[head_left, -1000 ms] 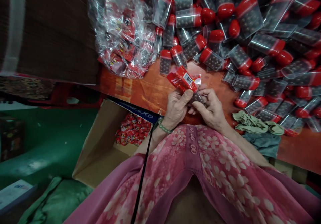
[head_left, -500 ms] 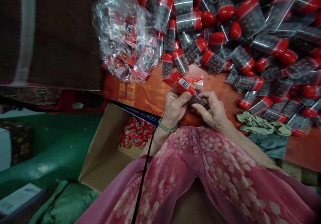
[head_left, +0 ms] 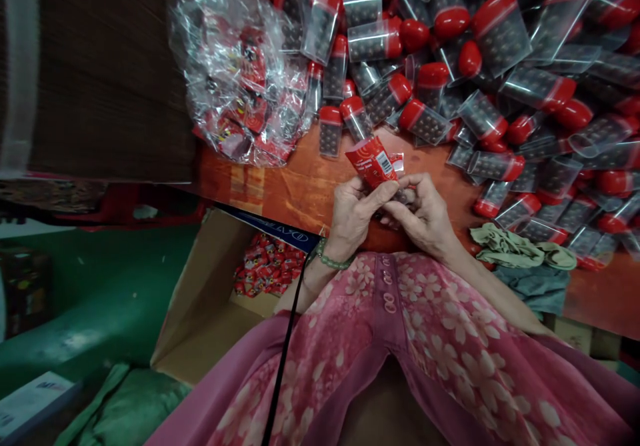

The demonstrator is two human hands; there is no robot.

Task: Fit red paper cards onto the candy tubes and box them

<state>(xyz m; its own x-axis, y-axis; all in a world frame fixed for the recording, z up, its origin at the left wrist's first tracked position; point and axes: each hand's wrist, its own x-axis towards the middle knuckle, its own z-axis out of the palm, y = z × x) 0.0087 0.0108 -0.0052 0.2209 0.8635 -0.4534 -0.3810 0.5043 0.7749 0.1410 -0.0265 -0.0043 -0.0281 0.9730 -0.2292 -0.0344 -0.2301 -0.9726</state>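
Note:
A red printed sleeve with a barcode (head_left: 374,161) stands up between my hands, tilted to the upper left. My left hand (head_left: 354,218) pinches its lower end between thumb and fingers. Against it my right hand (head_left: 424,218) is closed around a small clear container with dark contents (head_left: 406,197), mostly covered by the fingers. How far the container sits inside the sleeve is hidden. Just behind, a flat red piece (head_left: 398,161) lies on the table.
Clear tubes with red caps and dark beads (head_left: 483,113) are heaped across the table (head_left: 295,189). A crinkled plastic bag of red sleeves (head_left: 245,93) lies at the left. Below it stands a cardboard box (head_left: 200,299) with red wrapped pieces (head_left: 267,263). Cloths (head_left: 515,246) lie at the right.
The red sleeve has turned more upright, its barcode now facing the right side. My hands have come closer together, covering more of the clear container. The view has shifted slightly.

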